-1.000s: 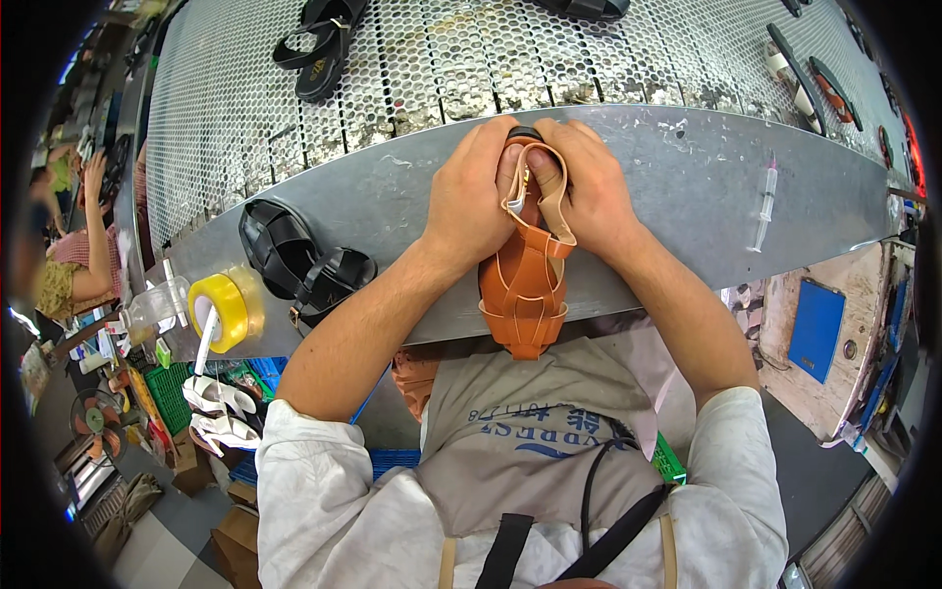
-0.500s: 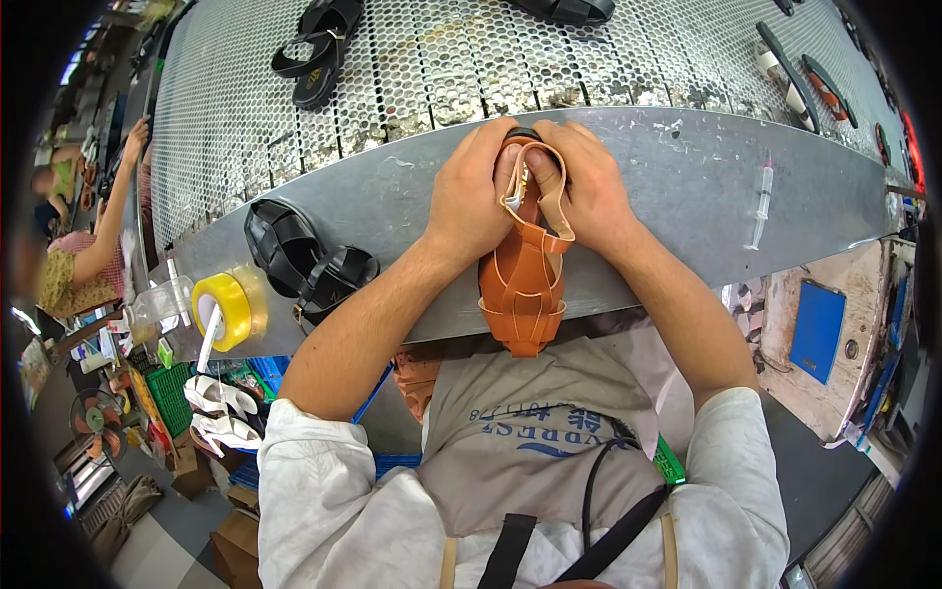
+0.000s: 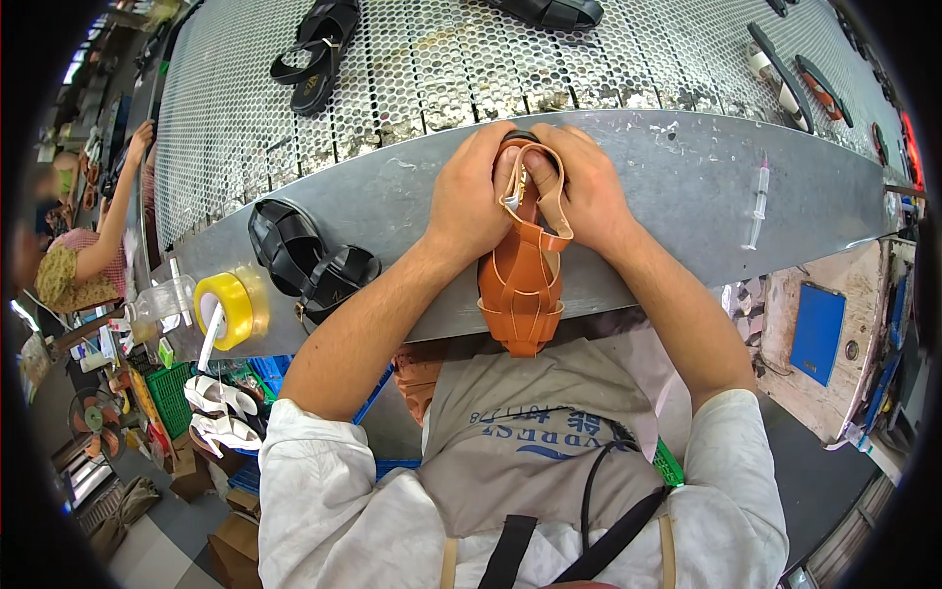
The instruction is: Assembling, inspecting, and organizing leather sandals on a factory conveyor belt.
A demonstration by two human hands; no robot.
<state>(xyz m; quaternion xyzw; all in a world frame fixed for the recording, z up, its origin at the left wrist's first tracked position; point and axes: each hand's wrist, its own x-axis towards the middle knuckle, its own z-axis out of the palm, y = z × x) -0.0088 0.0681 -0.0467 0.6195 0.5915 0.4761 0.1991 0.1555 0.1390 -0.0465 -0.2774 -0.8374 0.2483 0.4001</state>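
A brown woven leather sandal (image 3: 521,290) points its toe toward me over the near edge of the metal ledge (image 3: 412,187). Both my hands are closed round its heel end. My left hand (image 3: 473,196) grips the heel's left side, and my right hand (image 3: 586,187) grips the right side, with thumbs inside by the ankle strap (image 3: 556,221). A small metal buckle shows beside the left thumb. The far fingers are partly hidden behind the heel. To the left on the ledge lies a pair of black sandals (image 3: 304,255), near my left forearm.
Beyond the ledge, a white mesh conveyor (image 3: 422,69) carries several sandals. A yellow tape roll (image 3: 224,312) sits at the ledge's left end; a syringe (image 3: 758,206) lies at right. White sandals (image 3: 224,412) hang at lower left. Another person's arm (image 3: 118,206) is at far left.
The black sandals on the mesh have shifted slightly leftward, and those at the right have moved a little left too. My hands keep the same hold on the brown sandal.
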